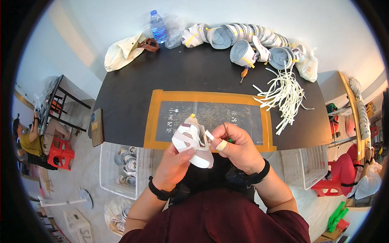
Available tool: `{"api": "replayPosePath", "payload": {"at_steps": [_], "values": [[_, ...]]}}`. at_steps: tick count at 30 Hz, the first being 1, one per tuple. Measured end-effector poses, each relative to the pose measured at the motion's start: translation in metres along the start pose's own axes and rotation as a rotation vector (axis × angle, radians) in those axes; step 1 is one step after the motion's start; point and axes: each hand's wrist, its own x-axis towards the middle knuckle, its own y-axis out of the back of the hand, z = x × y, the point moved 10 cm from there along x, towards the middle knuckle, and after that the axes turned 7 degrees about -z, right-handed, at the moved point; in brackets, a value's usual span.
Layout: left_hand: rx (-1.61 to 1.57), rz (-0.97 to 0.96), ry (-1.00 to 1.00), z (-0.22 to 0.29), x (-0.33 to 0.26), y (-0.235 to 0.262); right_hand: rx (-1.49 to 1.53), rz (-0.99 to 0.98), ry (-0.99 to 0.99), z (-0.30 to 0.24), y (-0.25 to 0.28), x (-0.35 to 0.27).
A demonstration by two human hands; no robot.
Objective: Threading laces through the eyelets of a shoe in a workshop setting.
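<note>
Near the table's front edge, my left hand [170, 167] grips a small white and mauve shoe upper [190, 139], thumb pressed on its side. The upper is tilted, with a yellow tab at its top end. Close to its right side, my right hand [244, 150] is closed in a pinch. A short white lace end [209, 135] shows between the upper and these fingers. From the same grip juts a thin dark shaft [225, 128], with a bit of green at my palm; its full shape is hidden. Pale tape wraps my right thumb.
White laces [283, 95] lie heaped at the table's right. Nested shoe uppers [247, 34] line the back, near an orange-handled tool [244, 73], a water bottle [158, 27] and a cloth bag [125, 52]. A phone [97, 127] lies left. Crates [106, 178] flank me below; other people sit either side.
</note>
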Motion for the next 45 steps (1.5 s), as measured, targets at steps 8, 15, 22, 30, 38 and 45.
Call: {"api": "replayPosePath", "payload": {"at_steps": [8,15,22,30,38,45], "values": [[-0.008,0.047,-0.046,-0.013,0.017,0.026,-0.525,0.19,0.091,0.024,0.025,0.005],[0.082,0.063,-0.14,-0.015,0.007,0.032,-0.359,0.282,0.034,0.053,0.024,0.004],[0.206,0.096,-0.176,-0.016,-0.001,0.032,-0.318,0.326,0.01,0.054,0.019,-0.001],[0.289,0.123,-0.153,-0.011,-0.005,0.027,-0.361,0.322,0.017,0.056,0.018,-0.003],[0.327,0.086,-0.299,0.01,0.023,0.001,-0.762,0.514,0.301,-0.028,0.022,-0.009],[0.303,0.138,-0.253,-0.008,0.03,0.016,-0.887,0.244,0.165,-0.007,0.006,-0.013]]}}
